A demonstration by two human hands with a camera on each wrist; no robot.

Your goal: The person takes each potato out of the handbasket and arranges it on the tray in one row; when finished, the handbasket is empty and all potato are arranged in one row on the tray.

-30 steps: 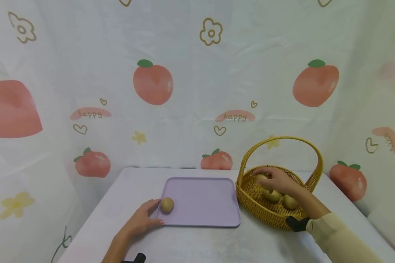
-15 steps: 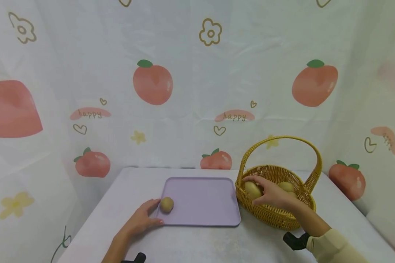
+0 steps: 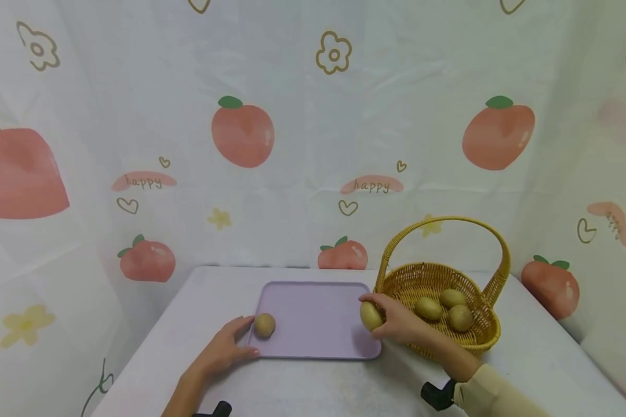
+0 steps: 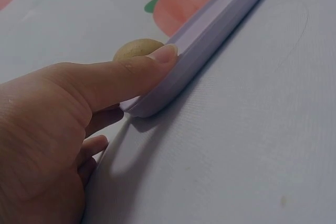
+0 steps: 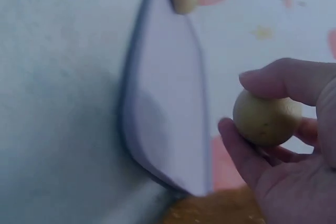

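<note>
My right hand (image 3: pixel 400 322) pinches a yellowish potato (image 3: pixel 370 316) between thumb and fingers, over the right edge of a lilac tray (image 3: pixel 318 321). In the right wrist view the held potato (image 5: pixel 265 116) shows small dark spots. My left hand (image 3: pixel 223 346) holds the tray's near left corner, its thumb (image 4: pixel 142 69) lying along the rim. A second potato (image 3: pixel 264 325) rests on the tray beside that hand. Three more potatoes (image 3: pixel 429 308) lie inside a yellow wicker basket (image 3: pixel 422 272) to the right.
The basket's tall arched handle (image 3: pixel 448 218) rises above its bowl. A white table (image 3: pixel 313 385) carries tray and basket. Behind hangs a white curtain (image 3: pixel 292 226) printed with peaches and flowers.
My right hand has taken hold of a potato in the basket, lifted it out and carried it left over the tray's right edge. The left hand has stayed put.
</note>
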